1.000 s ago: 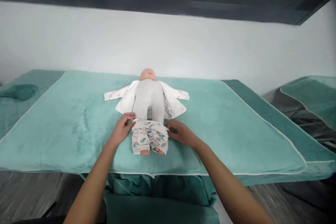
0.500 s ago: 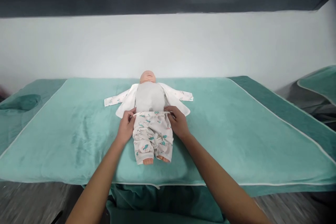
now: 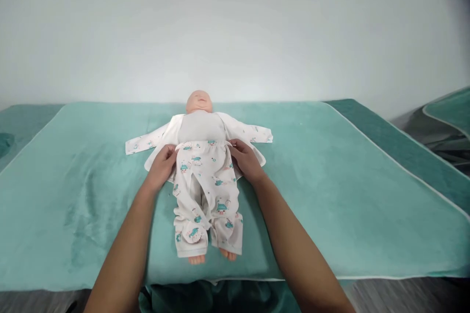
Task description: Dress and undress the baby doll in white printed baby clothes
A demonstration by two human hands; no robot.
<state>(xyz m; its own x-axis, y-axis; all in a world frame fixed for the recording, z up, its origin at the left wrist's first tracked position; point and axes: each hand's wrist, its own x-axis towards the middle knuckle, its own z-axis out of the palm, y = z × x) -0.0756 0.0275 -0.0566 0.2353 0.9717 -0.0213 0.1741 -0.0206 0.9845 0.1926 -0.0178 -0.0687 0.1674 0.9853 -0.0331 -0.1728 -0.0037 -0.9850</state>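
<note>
A baby doll [image 3: 199, 101] lies on its back on the green bed, head toward the wall and feet toward me. It wears an unfastened white jacket [image 3: 235, 127] with sleeves spread out, over a pale grey torso. Printed white baby pants [image 3: 209, 171] cover its legs up to the belly, with the toes showing below the cuffs. My left hand [image 3: 163, 164] pinches the waistband on the left side. My right hand [image 3: 247, 159] grips the waistband at the opposite side. Some fingertips of both hands are hidden behind the cloth.
A light green cover [image 3: 348, 195] with pale piping spreads over the bed. Behind it stands a white wall [image 3: 235, 39]. Folded green fabric [image 3: 450, 110] rises at the far right. The bed's front edge runs close to my forearms.
Both hands have drawn the waistband up the torso toward the chest, and the pants' legs look longer and straighter. My view has tilted down and come closer.
</note>
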